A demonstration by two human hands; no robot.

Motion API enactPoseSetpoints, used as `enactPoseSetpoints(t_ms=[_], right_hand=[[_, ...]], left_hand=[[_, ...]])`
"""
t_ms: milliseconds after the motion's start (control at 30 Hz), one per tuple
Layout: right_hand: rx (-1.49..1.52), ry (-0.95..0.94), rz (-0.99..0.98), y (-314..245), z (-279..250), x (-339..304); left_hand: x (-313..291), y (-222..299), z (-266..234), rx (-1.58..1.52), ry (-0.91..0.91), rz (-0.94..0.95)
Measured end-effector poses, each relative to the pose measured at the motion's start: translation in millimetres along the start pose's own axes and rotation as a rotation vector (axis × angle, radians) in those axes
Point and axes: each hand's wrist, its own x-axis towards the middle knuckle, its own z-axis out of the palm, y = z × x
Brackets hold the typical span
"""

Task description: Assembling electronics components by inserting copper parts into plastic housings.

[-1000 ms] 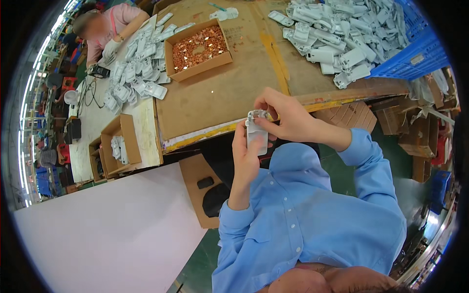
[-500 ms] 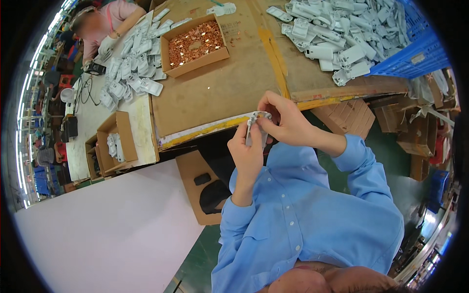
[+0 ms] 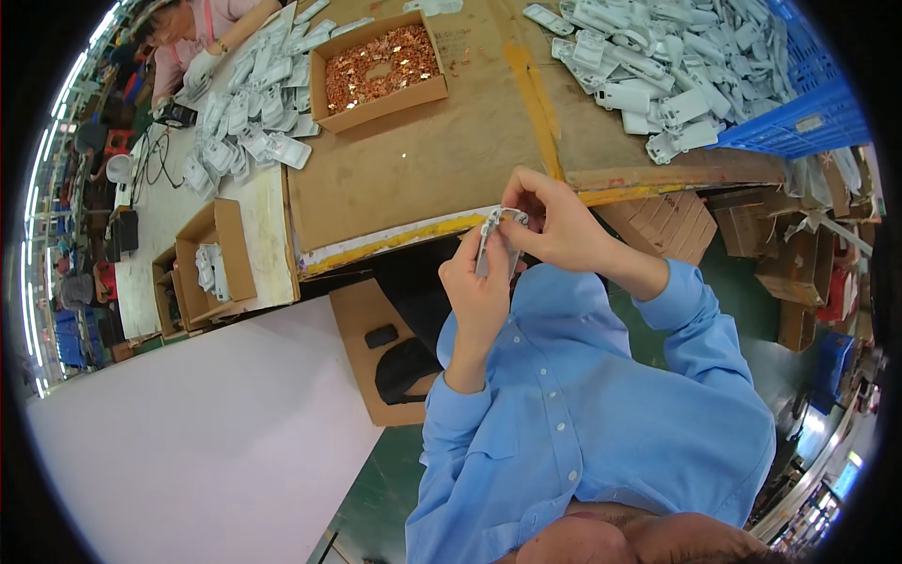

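Left hand (image 3: 479,289) and right hand (image 3: 566,228) both grasping, at the near edge of the brown table (image 3: 413,183). Heap of pale casings (image 3: 658,68) covers table's back right; blue crate (image 3: 810,120) at table's right end. Cardboard box (image 3: 387,105) of coppery bits (image 3: 349,80) sits at table's back left. Held casing (image 3: 491,226) at table's near edge: left grips its sides, right pinches its upper end.

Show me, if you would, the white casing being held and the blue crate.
White casing (image 3: 491,223): head view, its upper end.
Blue crate (image 3: 832,113): head view, its side wall.
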Motion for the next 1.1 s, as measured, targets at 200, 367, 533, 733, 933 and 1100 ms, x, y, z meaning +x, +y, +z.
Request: enactPoseSetpoints(t_ms=[200,367,533,733,933,1100], right_hand=[[-0.019,-0.012,0.002,4,1,4],[-0.065,-0.002,0.024,4,4,4],[-0.003,0.004,0.044,4,8,5],[-0.031,-0.081,0.045,3,-1,8],[-0.121,-0.113,0.031,-4,-6,8],[-0.119,-0.095,-0.004,-2,-9,7]], left_hand=[[1,-5,-2,-0.025,0.012,0.020],[2,-9,-6,-0.001,-0.004,0.029],[4,-11,-7,-0.009,0.032,0.031],[6,-7,-8,-0.022,0.008,-0.021],[6,-10,-9,-0.041,-0.019,-0.024],[5,-10,-4,-0.047,-0.026,-0.023]])
